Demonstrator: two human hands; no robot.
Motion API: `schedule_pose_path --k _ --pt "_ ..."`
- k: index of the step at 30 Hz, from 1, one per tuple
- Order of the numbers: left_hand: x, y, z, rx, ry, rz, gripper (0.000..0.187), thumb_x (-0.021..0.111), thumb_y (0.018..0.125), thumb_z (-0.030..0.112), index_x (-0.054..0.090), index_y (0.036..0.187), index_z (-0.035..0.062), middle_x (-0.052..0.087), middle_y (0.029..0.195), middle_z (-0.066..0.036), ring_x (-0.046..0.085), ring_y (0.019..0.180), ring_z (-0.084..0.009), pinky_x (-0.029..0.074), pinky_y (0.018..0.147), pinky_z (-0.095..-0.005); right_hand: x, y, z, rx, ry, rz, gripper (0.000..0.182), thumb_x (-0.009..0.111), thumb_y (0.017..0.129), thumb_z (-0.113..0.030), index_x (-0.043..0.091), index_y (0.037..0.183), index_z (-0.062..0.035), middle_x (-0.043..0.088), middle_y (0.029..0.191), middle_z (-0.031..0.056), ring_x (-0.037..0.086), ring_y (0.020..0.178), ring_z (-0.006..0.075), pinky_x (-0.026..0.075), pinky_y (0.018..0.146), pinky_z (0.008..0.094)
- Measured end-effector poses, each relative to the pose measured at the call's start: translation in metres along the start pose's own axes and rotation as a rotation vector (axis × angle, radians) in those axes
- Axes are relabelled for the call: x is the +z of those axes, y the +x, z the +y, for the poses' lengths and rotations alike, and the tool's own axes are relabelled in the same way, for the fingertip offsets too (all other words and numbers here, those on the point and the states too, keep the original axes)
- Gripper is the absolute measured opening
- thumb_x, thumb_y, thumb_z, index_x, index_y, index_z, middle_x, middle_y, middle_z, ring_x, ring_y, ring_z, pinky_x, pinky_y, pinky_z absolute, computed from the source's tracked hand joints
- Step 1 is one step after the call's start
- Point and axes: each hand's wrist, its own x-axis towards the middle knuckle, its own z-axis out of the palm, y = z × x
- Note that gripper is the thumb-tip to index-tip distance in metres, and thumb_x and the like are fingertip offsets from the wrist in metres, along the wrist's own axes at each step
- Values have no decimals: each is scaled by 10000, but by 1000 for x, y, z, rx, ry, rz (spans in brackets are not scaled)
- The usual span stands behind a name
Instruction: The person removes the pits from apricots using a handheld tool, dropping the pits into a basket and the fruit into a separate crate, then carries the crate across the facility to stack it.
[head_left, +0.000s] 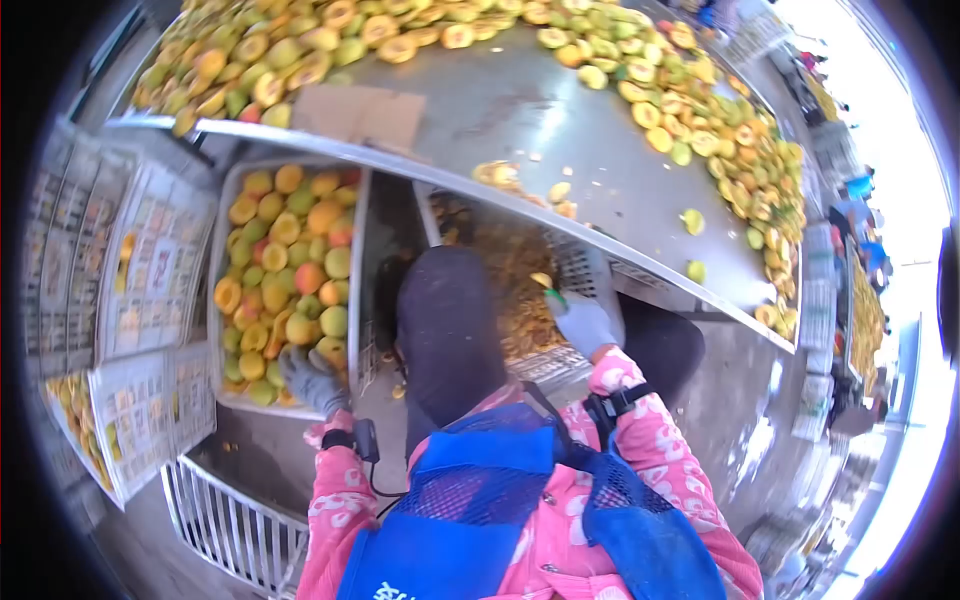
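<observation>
My left hand (314, 381), in a grey glove, reaches into the near end of a crate (213, 330) full of whole yellow, green and reddish peaches (285, 270). Its fingers are apart and touch the fruit. My right hand (585, 322), in a pale glove, is closed around a small tool with a green handle (554, 297); most of the tool is hidden by the glove. A yellow piece of fruit (541, 280) shows at the tool's tip. Below that hand, between my knees, stands a bin with pits and scraps (525, 310) in it.
Ahead is a metal table (480, 95) with a raised edge, heaped with halved peaches (300, 50) at the back and right. A cardboard piece (358, 117) lies on it. Stacked white crates (150, 270) stand at left, an empty slatted crate (235, 520) below them. Other people are far right.
</observation>
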Motion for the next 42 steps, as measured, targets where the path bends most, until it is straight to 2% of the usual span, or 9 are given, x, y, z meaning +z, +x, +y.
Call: schedule_pose_path --k 8,11,16,21,24,27,33,38,42 --pt "-1 10 -7 5 48 -66 396 507 905 323 553 1150 15 489 1252 -221 467 1143 -387 396 946 -453 10 0 34 59 628 -52 508 406 922 -510 649 899 -64 656 845 175 628 842 371 466 738 485" --pt "13 10 -23 -21 70 -65 401 513 902 347 562 1117 12 491 1233 -221 469 1132 -382 397 937 -459 38 -6 54 189 53 -276 517 411 919 -517 657 913 -62 654 841 178 632 830 369 460 746 495" --pt "7 27 -11 -137 90 -218 513 482 914 432 553 1155 -15 504 1212 -230 475 1123 -382 393 935 -467 -4 -13 40 156 385 52 531 396 919 -531 647 862 -67 647 839 197 601 853 404 460 772 502" --pt "5 29 0 -33 56 21 558 446 932 440 494 1248 -18 483 1275 -231 460 1174 -375 393 949 -464 2 -12 50 167 110 -88 524 387 919 -532 644 873 -77 656 823 180 625 814 378 468 757 489" --pt "27 39 18 -32 69 11 555 442 930 452 482 1287 28 492 1305 -206 461 1203 -356 386 968 -455 27 -14 55 88 121 345 511 401 919 -513 623 854 -58 659 811 187 632 800 369 469 754 489" --pt "34 37 20 -35 105 24 545 461 919 453 491 1282 48 511 1301 -161 489 1176 -333 394 939 -450 17 -14 49 121 161 61 480 430 911 -502 621 835 -68 659 804 179 630 788 368 472 740 488" --pt "39 41 28 -86 307 78 542 527 876 453 483 1266 79 515 1284 -97 512 1123 -296 393 905 -433 29 -10 29 47 210 -20 397 494 899 -462 589 877 -77 633 757 184 617 742 386 470 683 491" --pt "40 36 27 -85 318 -45 595 524 881 443 402 1340 84 470 1319 -118 471 1174 -295 360 935 -456 -29 5 5 -91 477 407 298 552 896 -392 588 939 -99 626 761 175 619 701 380 480 623 478" --pt "29 42 5 5 130 -117 609 494 905 459 424 1345 44 490 1310 -181 448 1213 -340 349 988 -468 -62 61 35 36 50 573 294 539 887 -376 656 1036 -151 657 770 141 643 683 338 498 611 452"
